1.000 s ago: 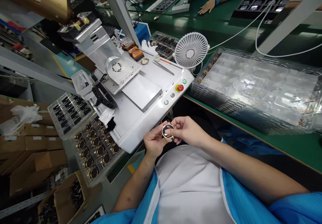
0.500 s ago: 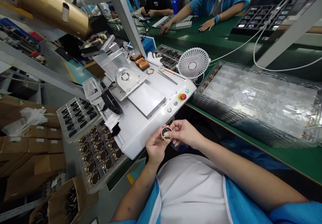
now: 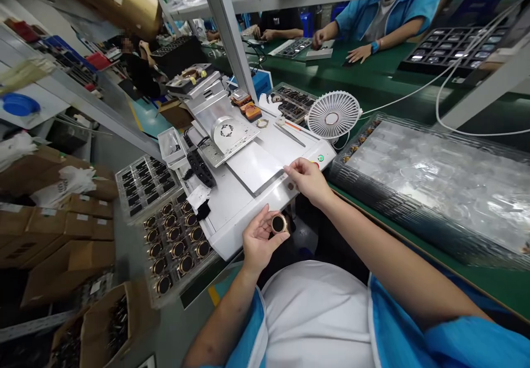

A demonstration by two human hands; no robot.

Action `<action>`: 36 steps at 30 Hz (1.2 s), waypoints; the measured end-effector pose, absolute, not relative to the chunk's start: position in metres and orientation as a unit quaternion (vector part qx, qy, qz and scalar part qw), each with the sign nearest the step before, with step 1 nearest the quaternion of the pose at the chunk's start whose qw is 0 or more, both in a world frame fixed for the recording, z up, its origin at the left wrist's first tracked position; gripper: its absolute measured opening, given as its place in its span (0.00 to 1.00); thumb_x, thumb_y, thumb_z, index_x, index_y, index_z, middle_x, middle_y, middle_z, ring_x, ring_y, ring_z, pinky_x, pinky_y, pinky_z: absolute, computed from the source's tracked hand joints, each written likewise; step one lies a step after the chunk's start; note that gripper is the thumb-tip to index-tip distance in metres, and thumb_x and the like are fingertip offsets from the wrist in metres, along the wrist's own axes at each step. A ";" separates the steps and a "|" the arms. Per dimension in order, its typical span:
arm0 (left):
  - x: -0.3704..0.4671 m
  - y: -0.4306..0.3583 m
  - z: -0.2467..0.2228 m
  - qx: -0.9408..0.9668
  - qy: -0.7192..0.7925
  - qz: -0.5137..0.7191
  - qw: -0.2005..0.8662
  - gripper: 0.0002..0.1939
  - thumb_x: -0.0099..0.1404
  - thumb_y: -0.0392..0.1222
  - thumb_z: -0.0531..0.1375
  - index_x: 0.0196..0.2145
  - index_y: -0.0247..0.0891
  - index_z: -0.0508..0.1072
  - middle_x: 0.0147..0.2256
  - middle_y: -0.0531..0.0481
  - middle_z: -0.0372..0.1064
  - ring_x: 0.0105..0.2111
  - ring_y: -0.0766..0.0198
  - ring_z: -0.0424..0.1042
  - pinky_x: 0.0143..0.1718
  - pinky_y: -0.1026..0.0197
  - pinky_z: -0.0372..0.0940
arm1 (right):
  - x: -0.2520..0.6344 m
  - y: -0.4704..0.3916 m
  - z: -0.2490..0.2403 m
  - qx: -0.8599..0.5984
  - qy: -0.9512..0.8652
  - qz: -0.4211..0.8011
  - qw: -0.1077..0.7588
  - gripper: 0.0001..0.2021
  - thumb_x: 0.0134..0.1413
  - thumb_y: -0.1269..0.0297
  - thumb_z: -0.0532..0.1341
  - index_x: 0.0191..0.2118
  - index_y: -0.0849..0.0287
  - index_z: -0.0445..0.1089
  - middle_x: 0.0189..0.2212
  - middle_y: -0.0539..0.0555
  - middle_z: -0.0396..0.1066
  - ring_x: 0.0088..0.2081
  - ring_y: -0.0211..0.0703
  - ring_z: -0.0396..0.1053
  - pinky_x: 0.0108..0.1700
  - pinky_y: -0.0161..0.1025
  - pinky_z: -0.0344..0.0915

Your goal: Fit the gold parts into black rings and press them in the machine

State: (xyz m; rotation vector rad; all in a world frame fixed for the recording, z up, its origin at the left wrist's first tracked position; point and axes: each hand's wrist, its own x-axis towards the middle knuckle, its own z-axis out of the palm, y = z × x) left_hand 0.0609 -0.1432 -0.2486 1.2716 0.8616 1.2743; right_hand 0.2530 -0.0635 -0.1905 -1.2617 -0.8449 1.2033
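Disc (image 3: 279,224), gold-rimmed, sits pinched in our left hand (image 3: 260,239); our right hand (image 3: 309,181) is half-curled by the white machine (image 3: 234,229), can't tell if gripping anything.

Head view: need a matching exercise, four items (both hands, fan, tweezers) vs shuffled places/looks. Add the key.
Things
1. Left hand
2. Fan
3. Right hand
4. Tweezers

Places/looks
A. Lying on the machine top
B. Holding a gold-rimmed disc
C. White, with a round grille
D. At the machine's front edge, touching or not unclear

Right pairs: 1-B, 2-C, 3-D, 4-A
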 end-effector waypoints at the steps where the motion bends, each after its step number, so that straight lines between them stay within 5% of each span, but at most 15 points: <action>1: 0.061 -0.143 -0.248 0.555 0.364 0.535 0.523 0.39 0.51 0.40 0.77 0.61 0.40 0.73 0.49 0.38 0.80 0.47 0.53 0.82 0.49 0.54 0.77 | 0.254 -0.075 -0.191 -0.520 -0.380 0.521 0.560 0.20 0.50 0.50 0.73 0.29 0.56 0.63 0.17 0.43 0.61 0.16 0.33 0.57 0.16 0.31 0.57; 11: 0.073 -0.145 -0.237 0.678 0.369 0.519 0.367 0.41 0.58 0.37 0.73 0.67 0.38 0.64 0.53 0.36 0.78 0.49 0.54 0.82 0.51 0.56 0.78 | 0.248 -0.155 -0.190 -0.495 -0.436 0.592 0.462 0.20 0.48 0.49 0.73 0.28 0.59 0.68 0.18 0.49 0.69 0.17 0.36 0.64 0.19 0.32 0.61; 30: 0.072 -0.151 -0.237 0.689 0.392 0.512 0.331 0.35 0.59 0.38 0.73 0.63 0.37 0.70 0.52 0.37 0.79 0.48 0.52 0.82 0.50 0.53 0.80 | 0.244 -0.154 -0.190 -0.564 -0.475 0.514 0.438 0.10 0.49 0.59 0.67 0.28 0.58 0.68 0.20 0.50 0.71 0.20 0.36 0.64 0.21 0.32 0.59; 36: 0.074 -0.155 -0.239 0.702 0.352 0.524 0.331 0.36 0.59 0.36 0.73 0.63 0.39 0.69 0.51 0.38 0.80 0.48 0.52 0.82 0.49 0.53 0.80 | 0.247 -0.158 -0.194 -0.490 -0.383 0.651 0.435 0.23 0.43 0.47 0.74 0.32 0.59 0.68 0.21 0.47 0.68 0.20 0.34 0.61 0.20 0.31 0.58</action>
